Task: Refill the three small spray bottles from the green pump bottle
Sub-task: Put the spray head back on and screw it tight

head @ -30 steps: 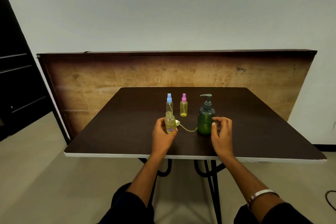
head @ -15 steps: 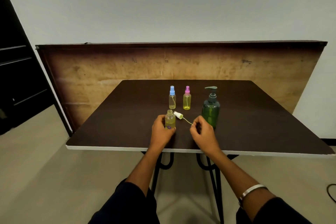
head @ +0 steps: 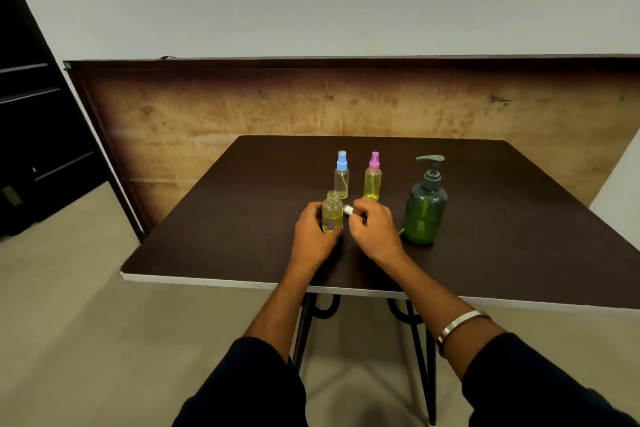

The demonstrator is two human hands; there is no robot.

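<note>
Two forearms reach forward from dark sleeves over the near edge of the dark brown table (head: 214,246); a metal bangle (head: 459,322) sits on the right wrist.

The landmark is the open small bottle (head: 331,213), which stands upright on the table without a cap and holds yellow liquid to about mid-height, with a purple flower mark near its base. The left hand (head: 311,234) is wrapped around its left side and lower body, clasping it firmly.

Just right of this bottle, the right hand (head: 372,230) pinches the white spray cap (head: 347,210), fingers curled closed on it. The cap lies close to the bottle's shoulder; contact between the two cannot be confirmed. A pale dip tube end (head: 401,231) shows past the right hand, near the base of the green pump bottle (head: 424,210).

The green pump bottle stands upright well right of the open bottle, its dark grey pump head fitted, with neither hand on it.

Beyond the open bottle, two capped spray bottles stand upright side by side. The blue-capped bottle (head: 341,177) is directly behind it and appears nearly empty. The pink-capped bottle (head: 373,178) is behind and to the right and holds yellow liquid.

Behind the table, a worn brown board (head: 242,107) leans against the grey wall.
</note>
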